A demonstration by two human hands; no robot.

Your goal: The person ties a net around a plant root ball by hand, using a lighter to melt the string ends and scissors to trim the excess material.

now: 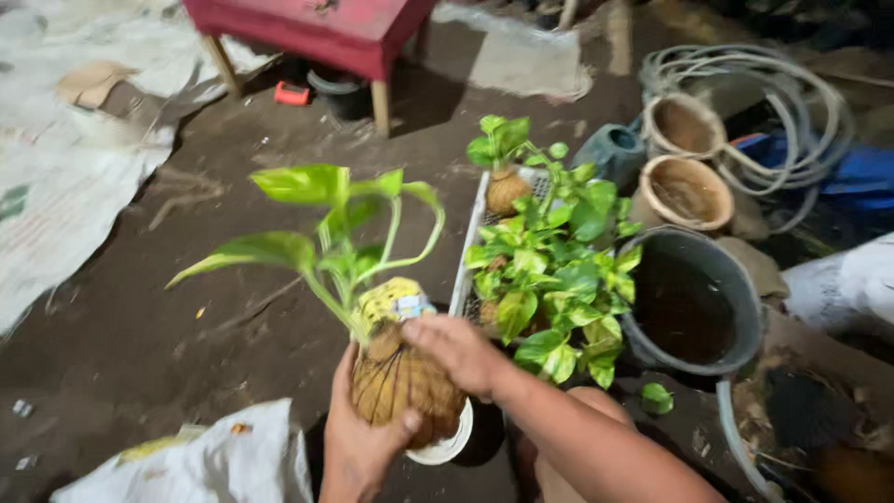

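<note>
Beside tray [468, 270] of plants | bucket [694, 303] right | left hand [358, 447], right hand [456, 352] clasp fibre ball [402, 382]

Backyard nursery — dirt ground [140, 335], coiled hose [773, 102]

You're under dim, warm light that falls brightest on the green plant leaves [321, 228]; around them the ground darkens toward the corners, with soft blur and mild edge stretching.
</note>
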